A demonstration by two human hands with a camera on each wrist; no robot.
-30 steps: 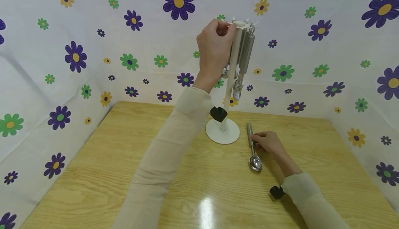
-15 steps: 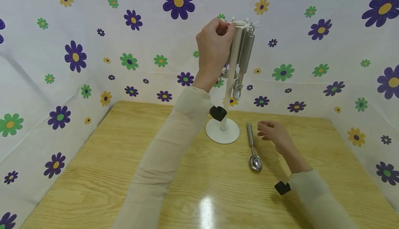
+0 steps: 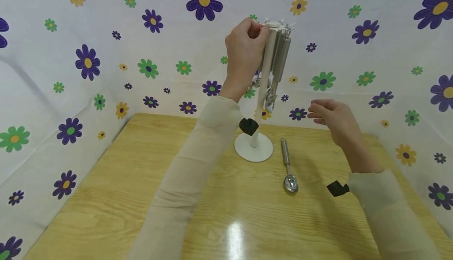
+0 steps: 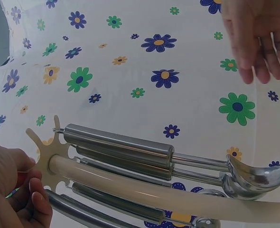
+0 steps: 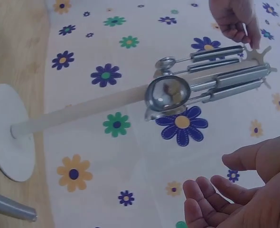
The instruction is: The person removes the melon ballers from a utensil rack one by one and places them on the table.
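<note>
My left hand (image 3: 245,49) pinches one arm of the hook crown at the top of a white utensil stand (image 3: 263,94). Several metal ice cream scoops (image 4: 121,142) with steel handles hang from the crown's hooks, some hidden behind others. One more ice cream scoop (image 3: 288,169) lies on the table, right of the stand's round base (image 3: 244,152). My right hand (image 3: 334,120) is raised in the air to the right of the stand, holding nothing. Its fingers are loosely bent in the right wrist view, apart from the hanging scoops.
The stand rises from a wooden table (image 3: 159,212) with flower-printed white cloth (image 3: 159,47) behind it and at both sides. Black mounts (image 3: 249,126) jut from the cuffs of both sleeves.
My right hand has let go of the handle of the scoop on the table and risen up and to the right. The left hand stays at the stand's top.
</note>
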